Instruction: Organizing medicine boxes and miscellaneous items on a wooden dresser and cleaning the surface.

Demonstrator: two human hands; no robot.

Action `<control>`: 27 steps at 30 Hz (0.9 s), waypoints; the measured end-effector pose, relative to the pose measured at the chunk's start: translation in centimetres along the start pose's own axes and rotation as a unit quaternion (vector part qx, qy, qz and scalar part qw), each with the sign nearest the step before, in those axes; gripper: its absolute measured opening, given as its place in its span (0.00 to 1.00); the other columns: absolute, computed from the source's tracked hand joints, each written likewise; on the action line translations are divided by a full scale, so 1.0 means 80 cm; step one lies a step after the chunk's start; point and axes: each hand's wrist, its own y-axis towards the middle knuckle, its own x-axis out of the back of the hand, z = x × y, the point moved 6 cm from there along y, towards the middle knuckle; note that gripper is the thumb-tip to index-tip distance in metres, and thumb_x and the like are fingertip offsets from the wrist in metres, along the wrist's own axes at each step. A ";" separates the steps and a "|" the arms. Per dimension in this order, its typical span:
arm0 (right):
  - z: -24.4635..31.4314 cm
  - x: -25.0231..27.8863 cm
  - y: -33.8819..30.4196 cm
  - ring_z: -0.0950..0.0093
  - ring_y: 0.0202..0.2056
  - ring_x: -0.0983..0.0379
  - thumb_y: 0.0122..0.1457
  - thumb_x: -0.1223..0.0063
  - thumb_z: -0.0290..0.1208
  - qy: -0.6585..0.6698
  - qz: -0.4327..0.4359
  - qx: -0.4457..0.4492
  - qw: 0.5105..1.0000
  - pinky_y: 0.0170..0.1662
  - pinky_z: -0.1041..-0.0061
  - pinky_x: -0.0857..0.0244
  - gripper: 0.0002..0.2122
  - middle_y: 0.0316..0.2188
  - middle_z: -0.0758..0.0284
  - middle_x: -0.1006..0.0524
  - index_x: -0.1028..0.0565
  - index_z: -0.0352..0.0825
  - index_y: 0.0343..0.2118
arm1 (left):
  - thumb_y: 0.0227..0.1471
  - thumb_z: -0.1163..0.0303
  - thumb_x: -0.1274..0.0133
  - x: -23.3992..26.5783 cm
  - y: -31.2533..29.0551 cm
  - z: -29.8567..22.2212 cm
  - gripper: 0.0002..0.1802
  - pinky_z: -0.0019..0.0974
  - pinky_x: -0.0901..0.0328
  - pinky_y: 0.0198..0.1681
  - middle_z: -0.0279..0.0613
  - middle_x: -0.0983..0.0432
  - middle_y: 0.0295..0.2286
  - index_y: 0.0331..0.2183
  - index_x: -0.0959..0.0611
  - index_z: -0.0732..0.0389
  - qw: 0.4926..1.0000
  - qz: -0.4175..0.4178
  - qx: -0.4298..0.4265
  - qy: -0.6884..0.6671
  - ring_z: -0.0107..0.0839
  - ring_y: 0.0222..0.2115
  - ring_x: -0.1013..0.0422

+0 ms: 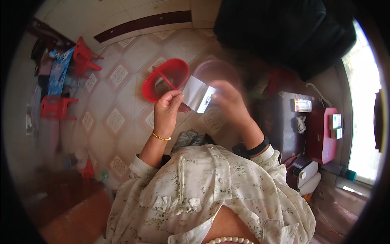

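A flat white packet [196, 93] with a barcode label is held up in front of my body. My left hand [167, 109] pinches its left edge between thumb and fingers; a beaded bracelet is on that wrist. My right hand [228, 97], somewhat blurred, has its fingers curled at the packet's right edge by the label. Below and beyond the packet, a red basket [148, 90] with a handle across it stands on the floor, with something pale inside. Beside it is a blurred mauve round tub [219, 70].
Small red chairs [57, 107] flank a blue-topped table [61, 71] at the left. On the right, a grey case-like surface [284, 118] carries a small box [302, 105] and crumpled tissue, next to a dark red box [319, 140]. A large black covered shape [280, 34] stands at the far right.
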 end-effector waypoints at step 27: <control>-0.267 -0.448 0.151 0.77 0.36 0.24 0.63 0.44 0.29 -0.067 0.279 -0.253 0.924 0.41 0.77 0.26 0.14 0.40 0.67 0.24 0.28 0.30 0.50 | 0.46 0.76 0.37 0.427 -0.162 -0.143 0.10 0.39 0.29 0.40 0.41 0.25 0.41 0.35 0.17 0.61 0.803 -0.203 -0.294 0.478 0.41 0.40 0.26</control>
